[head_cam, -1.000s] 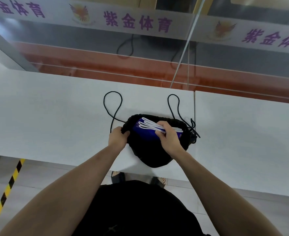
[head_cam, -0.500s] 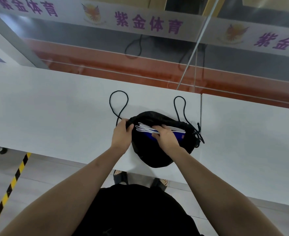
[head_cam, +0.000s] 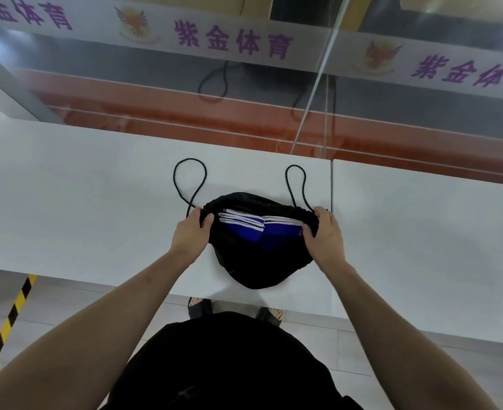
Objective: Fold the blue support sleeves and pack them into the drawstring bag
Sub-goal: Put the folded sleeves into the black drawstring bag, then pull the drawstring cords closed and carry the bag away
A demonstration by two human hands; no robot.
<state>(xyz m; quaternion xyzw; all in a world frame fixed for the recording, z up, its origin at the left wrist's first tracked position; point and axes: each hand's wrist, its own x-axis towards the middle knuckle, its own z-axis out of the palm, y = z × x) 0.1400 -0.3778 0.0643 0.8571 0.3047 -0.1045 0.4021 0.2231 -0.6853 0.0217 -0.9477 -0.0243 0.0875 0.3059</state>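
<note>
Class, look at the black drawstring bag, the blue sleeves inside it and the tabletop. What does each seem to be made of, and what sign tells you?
Drawstring bag: thin matte black fabric, probably synthetic; it slumps and gathers at the mouth.
Blue sleeves: soft, likely stretchy cloth with white bands, folded flat in layers.
Tabletop: smooth white board, perhaps laminate; even faint sheen.

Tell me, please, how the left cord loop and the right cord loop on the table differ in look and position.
The left cord loop is wider and rounder; the right cord loop is narrower and more drawn out. The left loop reaches a little farther from the bag than the right one. The left loop ends at the left hand, the right loop near the right hand. Both are thin black cords lying flat on the white table.
</note>
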